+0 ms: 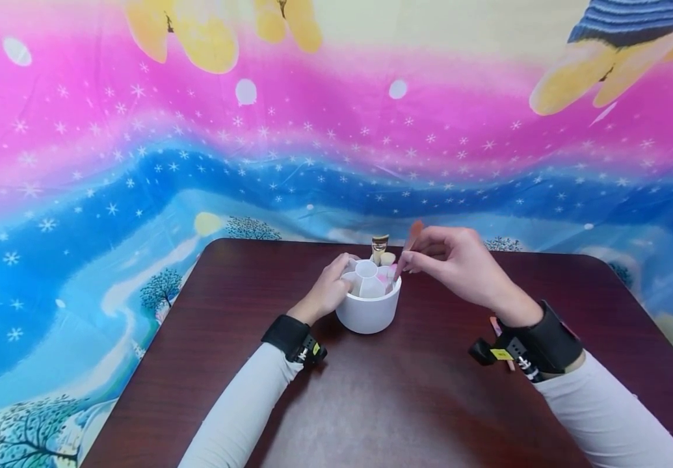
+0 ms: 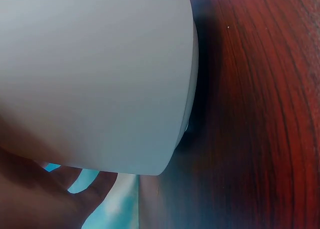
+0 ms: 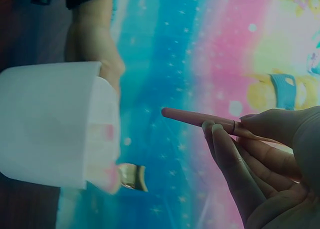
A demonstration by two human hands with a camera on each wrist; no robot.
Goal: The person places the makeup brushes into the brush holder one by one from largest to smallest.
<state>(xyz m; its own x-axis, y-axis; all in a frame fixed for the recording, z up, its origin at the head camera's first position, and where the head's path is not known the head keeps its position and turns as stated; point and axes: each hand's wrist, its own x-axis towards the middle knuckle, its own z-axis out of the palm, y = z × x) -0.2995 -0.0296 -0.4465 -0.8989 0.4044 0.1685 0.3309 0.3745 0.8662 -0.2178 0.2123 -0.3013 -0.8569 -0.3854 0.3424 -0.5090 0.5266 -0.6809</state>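
A white round organizer point(image 1: 367, 315) with petal-shaped compartments stands upright on the table. My left hand point(image 1: 329, 286) grips its left side, with fingers round the wall; in the left wrist view the white wall point(image 2: 100, 79) fills much of the picture. Between thumb and fingertips my right hand point(image 1: 459, 263) pinches a slim pink stick point(image 1: 409, 247) with a dark ring, its exact kind unclear. The stick point(image 3: 192, 117) slants down toward the organizer's right side; in the right wrist view its tip shows apart from the rim. A gold-banded brush point(image 1: 380, 246) rises from the back of the organizer.
Pink and white pieces point(image 1: 384, 278) sit inside the organizer's right compartments. A thin pinkish item point(image 1: 510, 365) lies on the dark wooden table point(image 1: 430, 403), partly hidden under my right wrist. A colourful printed cloth point(image 1: 336, 130) hangs behind the table's far edge.
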